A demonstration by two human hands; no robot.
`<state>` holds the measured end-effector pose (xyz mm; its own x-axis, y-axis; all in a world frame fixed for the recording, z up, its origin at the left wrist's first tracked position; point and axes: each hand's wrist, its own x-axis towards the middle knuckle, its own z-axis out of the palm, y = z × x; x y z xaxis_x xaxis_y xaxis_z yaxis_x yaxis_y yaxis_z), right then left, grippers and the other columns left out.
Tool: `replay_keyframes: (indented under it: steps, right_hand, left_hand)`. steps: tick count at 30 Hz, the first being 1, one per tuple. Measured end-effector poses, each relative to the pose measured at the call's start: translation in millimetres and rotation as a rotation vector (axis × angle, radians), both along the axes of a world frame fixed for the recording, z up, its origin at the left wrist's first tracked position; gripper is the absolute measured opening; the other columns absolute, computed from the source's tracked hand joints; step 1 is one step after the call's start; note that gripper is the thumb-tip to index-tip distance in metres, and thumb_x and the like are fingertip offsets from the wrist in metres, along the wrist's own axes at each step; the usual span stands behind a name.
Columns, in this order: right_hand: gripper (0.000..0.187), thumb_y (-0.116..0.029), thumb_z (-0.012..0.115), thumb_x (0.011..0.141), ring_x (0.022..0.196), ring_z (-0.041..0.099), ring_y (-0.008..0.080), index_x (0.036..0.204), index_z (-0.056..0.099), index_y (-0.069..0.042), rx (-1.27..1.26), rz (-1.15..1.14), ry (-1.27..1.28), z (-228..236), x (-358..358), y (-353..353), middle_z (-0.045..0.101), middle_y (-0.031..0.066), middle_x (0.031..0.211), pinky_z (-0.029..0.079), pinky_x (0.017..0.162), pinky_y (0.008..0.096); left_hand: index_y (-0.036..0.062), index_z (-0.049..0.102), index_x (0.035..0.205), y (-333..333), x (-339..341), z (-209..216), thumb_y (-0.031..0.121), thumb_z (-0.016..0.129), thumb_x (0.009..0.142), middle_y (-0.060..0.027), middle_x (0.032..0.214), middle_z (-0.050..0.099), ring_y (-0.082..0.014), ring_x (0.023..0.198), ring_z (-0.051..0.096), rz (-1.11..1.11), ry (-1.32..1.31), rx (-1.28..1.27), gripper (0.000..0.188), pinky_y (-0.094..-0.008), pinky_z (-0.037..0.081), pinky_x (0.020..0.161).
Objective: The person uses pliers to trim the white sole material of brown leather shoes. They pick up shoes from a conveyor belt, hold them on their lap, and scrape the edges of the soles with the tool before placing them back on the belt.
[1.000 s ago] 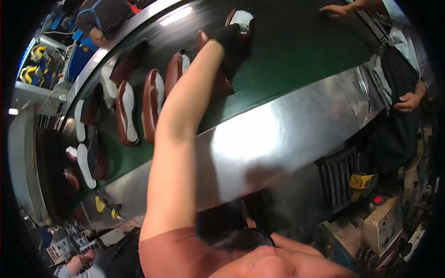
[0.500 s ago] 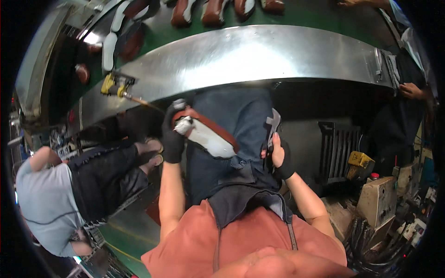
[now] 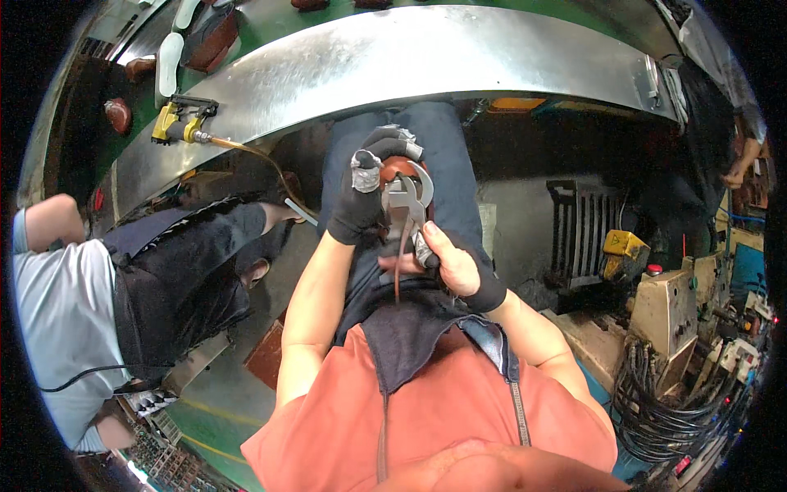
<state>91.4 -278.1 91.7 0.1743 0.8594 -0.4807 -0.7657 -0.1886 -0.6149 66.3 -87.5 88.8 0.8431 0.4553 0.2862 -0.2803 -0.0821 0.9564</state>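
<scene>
Over my lap, a reddish-brown shoe upper on its last (image 3: 397, 169) is seen nearly end-on, its far part hidden. My left hand (image 3: 359, 197), in a black glove with silver tape on the fingertips, is wrapped around it. My right hand (image 3: 456, 267) is closed around the handles of a pair of lasting pincers (image 3: 418, 205). The curved metal head of the pincers lies against the near end of the shoe. Whether the jaws grip the leather cannot be made out.
Beyond my knees runs a shiny metal ledge (image 3: 369, 61) with a yellow air stapler (image 3: 182, 123) and its hose. Shoes and a white sole-shaped piece (image 3: 169, 66) lie on the green belt. Another person (image 3: 78, 303) sits at left. A machine box (image 3: 666, 299) with cables stands right.
The shoe has turned from lying sole-up to nearly end-on and moved right, in my left hand. My right hand has brought the pincers from beside my thigh to the shoe. The view has shifted.
</scene>
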Motion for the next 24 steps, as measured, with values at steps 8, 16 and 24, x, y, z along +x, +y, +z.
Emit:
replay_keyframes:
  steps: [8,16,24]
  right_hand:
    - [0.02,-0.019,0.046,0.091,0.068,0.053,0.0317,0.091,0.057,-0.002,-0.088,0.115,-1.189,-32.6,-12.1,12.2,0.055,0.0177,0.077,0.043,0.063,0.0389]
    - [0.038,-0.032,0.065,0.078,0.089,0.055,0.0357,0.097,0.058,0.0,0.269,0.425,-1.365,-48.9,-14.7,-61.2,0.056,0.0177,0.099,0.046,0.078,0.0411]
    - [0.059,-0.051,0.069,0.071,0.086,0.058,0.0323,0.101,0.056,-0.002,0.03,0.476,-1.255,-49.7,-30.4,-87.8,0.057,0.0144,0.096,0.049,0.073,0.0398]
  left_hand:
    - [0.0033,0.068,0.082,7.6,-14.5,-22.6,0.04,0.052,0.084,-0.0111,0.098,0.065,-0.0287,0.111,0.054,-0.015,-0.037,0.013,0.04,-0.0423,0.035,0.1]
    - [0.0027,0.054,0.116,-42.2,-82.0,14.4,0.031,0.061,0.082,-0.0134,0.117,0.056,-0.0275,0.113,0.052,-0.093,0.288,-0.571,0.045,-0.0394,0.036,0.101]
    - [0.0042,0.055,0.11,-47.3,-81.6,14.0,0.017,0.06,0.081,-0.0117,0.106,0.057,-0.025,0.103,0.054,-0.125,0.522,-0.35,0.032,-0.0374,0.041,0.091]
